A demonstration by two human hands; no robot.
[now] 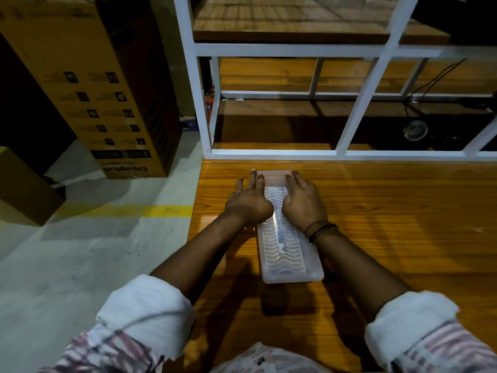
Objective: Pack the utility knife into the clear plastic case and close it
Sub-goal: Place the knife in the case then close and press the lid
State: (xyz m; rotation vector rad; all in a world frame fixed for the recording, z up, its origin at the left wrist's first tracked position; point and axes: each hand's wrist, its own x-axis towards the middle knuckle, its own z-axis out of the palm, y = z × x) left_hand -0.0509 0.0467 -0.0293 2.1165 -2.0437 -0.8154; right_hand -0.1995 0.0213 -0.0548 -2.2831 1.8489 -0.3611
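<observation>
The case (pixel 289 254) is clear, ribbed plastic. It lies on a glossy, varnished wooden table (pixel 390 211). The frame (pixel 357 114) looks like white-painted metal, the box (pixel 88 84) matt cardboard, the sleeves (pixel 145 316) soft cloth.

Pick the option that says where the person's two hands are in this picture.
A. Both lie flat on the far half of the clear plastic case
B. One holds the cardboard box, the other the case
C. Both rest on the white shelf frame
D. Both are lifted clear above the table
A: the left hand and right hand press palm-down on the far end of the clear plastic case, which lies on the wooden table.
</observation>
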